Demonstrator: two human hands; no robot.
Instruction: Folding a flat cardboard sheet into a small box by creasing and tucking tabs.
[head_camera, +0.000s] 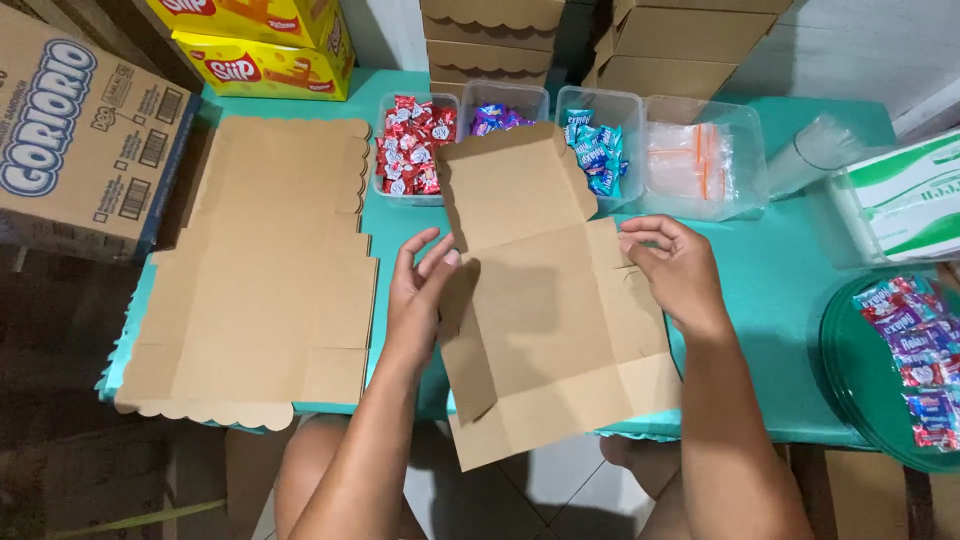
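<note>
At the far left a large brown carton (75, 130) is seen beside yellow boxes (265, 45); a stack of flat cardboard blanks (260, 280) with scalloped edges is laid on the left of the green tabletop (790, 290); the left hand (418, 295) is pressed with open, spread fingers against the left side flap of an unfolded cardboard box blank (550, 310), nothing being closed in its grip; the blank is laid at the near middle of the tabletop, its near edge hanging over; behind it, clear tubs of red (412, 150), purple (497, 118) and blue (597, 150) sweets and one of small clear bags (700, 160) are lined up; the right hand (675, 270) is set on the blank's right flap, fingers curled at its edge, loosely half-closed; at the near right a green tray (850, 370) with wrapped sweets (920, 360) is seen.
</note>
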